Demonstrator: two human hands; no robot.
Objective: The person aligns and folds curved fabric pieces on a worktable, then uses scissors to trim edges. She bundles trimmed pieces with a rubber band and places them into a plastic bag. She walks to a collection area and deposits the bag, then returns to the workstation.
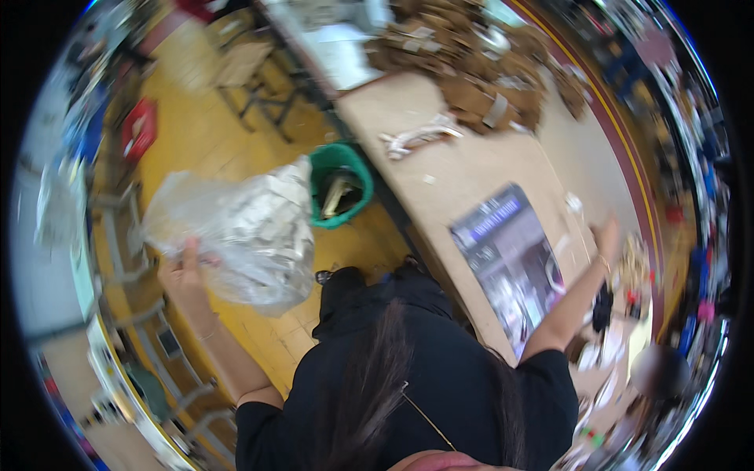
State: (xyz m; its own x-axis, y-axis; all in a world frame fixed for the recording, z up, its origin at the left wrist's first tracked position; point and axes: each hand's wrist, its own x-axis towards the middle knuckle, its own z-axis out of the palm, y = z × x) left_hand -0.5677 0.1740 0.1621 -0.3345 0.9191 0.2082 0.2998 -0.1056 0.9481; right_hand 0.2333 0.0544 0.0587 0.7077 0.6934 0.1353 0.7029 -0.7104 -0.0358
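Note:
Out to the left, my left hand (185, 276) grips a big clear plastic bag (255, 231) by its near side. The bag hangs bulging over the floor; whether anything is inside cannot be made out. My right hand (606, 239) reaches far over the table on the right, its fingers smeared by motion. A small white thing (574, 202) lies a little to its left, apart from it. Between that arm and the table's edge rests a flat dark printed bag or sheet (514, 267) with a purple band.
A green bin (342, 184) with scraps stands beside the table (440, 204). Brown pieces with white tags (479, 67) are heaped at the table's far end, near a crumpled white strip (420, 135). A stool (243, 67) and a red basket (140, 129) stand on the yellow floor.

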